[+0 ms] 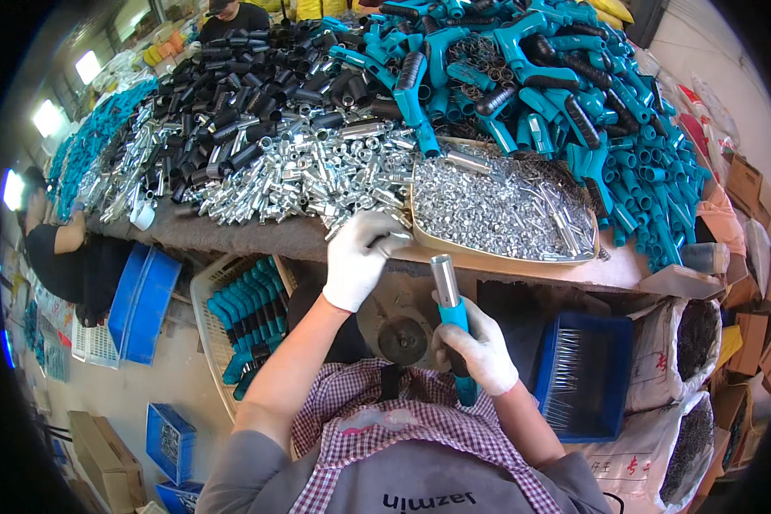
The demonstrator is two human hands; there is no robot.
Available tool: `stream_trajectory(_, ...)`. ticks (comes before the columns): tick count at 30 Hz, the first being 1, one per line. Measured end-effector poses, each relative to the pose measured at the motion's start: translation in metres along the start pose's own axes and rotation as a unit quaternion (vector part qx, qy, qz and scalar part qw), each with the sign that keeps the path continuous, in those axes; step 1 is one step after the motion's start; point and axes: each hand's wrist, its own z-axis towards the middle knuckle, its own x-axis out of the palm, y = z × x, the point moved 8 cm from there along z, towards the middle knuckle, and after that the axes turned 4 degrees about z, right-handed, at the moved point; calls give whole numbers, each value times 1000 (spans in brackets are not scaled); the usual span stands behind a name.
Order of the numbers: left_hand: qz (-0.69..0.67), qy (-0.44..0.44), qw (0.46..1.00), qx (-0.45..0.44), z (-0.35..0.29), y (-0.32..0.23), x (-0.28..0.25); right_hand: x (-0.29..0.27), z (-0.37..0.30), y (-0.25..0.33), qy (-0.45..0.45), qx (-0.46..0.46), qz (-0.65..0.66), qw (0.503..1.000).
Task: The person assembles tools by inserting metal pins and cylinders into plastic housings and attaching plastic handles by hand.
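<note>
A checked apron (475, 437) hangs nearest. Before the parts tray (497, 254), the right hand (481, 349) wraps a teal handle (453, 316) with metal tube (444, 279); at its left edge, the left hand (358, 261) half-curls, its hold too blurred to tell.

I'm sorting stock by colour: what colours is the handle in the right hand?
The handle is teal with a black section, seen best in the head view.

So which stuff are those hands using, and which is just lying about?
Likely the job:
teal plastic handle with silver metal tube, in the right hand
heaped silver metal parts near the left hand
shallow cream tray of silver bits

Likely just lying about:
long brown cardboard box, left floor
brown cardboard at right
</note>
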Motion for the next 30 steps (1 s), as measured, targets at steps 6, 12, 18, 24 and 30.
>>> stream_trajectory(6, -358, -58, 875, -320, -42, 5, -21, 10, 7, 20, -25, -166, -306, 937)
stream_trajectory(12, -266, -41, 907, -325, -71, -12, -43, 34, 6, 24, -25, -190, -458, 868)
stream_trajectory(18, -271, -42, 910, -311, -83, -17, -48, 42, -1, 25, -19, -225, -519, 824)
stream_trajectory(24, -338, 82, 913, -211, -73, -49, -50, 44, -6, -13, 215, 80, -100, 968)
stream_trajectory(30, -60, 219, 941, -249, -65, -57, -60, 43, -4, 15, 113, -142, -340, 923)
